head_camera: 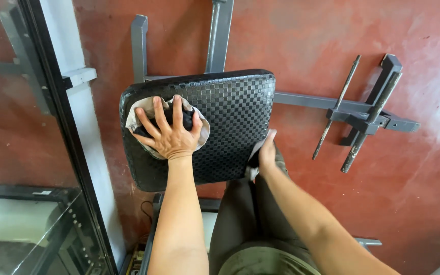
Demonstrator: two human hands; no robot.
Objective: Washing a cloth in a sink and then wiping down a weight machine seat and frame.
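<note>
Black checkered padded seat (235, 117) pressed and gripped.
Left hand (171, 133) splayed flat on crumpled beige-black cloth (141, 109); right hand (267, 152) curled on seat edge, fingertips hidden.

No packages, labels, signs or screens visible.

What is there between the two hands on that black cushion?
In the head view, only bare checkered upholstery of the black seat cushion lies between the left hand, pressed on a crumpled cloth, and the right hand at the cushion's edge.
</note>
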